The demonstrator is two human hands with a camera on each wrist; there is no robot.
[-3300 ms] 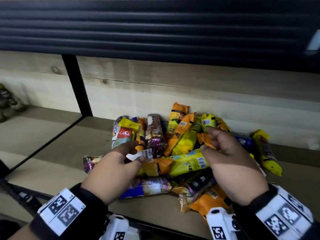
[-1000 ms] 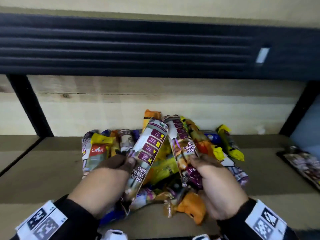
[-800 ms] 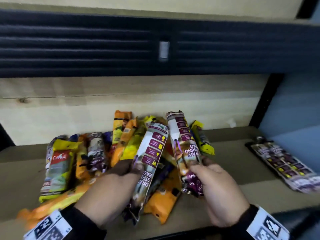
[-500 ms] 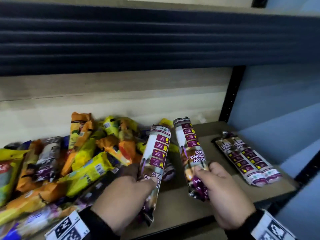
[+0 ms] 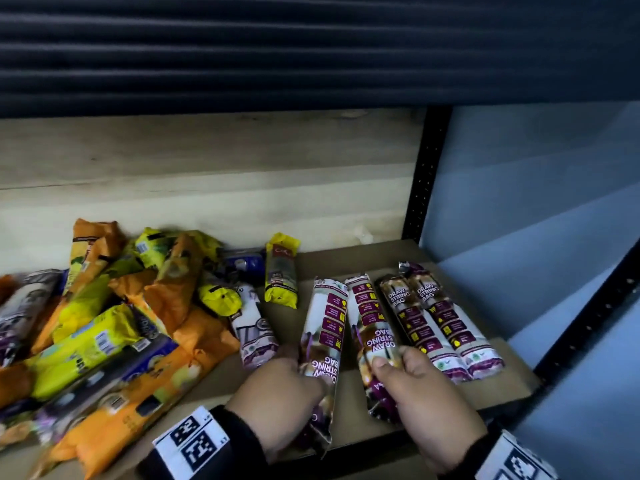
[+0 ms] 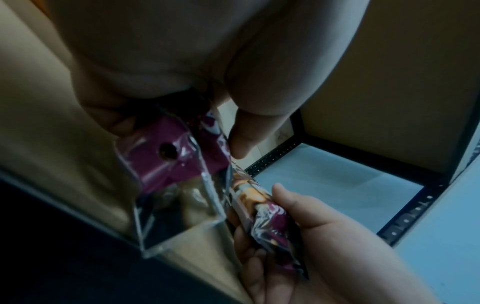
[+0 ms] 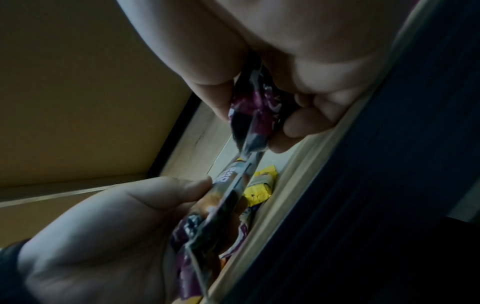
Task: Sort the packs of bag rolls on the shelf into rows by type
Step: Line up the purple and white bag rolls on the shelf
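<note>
Hands [image 5: 277, 386] now beside sorted purple packs [image 5: 440, 320]

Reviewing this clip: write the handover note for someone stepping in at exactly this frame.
Left hand grips one purple drawstring-bag pack; right hand grips another, both near the shelf's right end.
Done: two matching packs lie side by side at the far right.
Left: set both held packs beside them, then sort the mixed orange, yellow and blue pile on the left, plus the purple pack at its edge.
</note>
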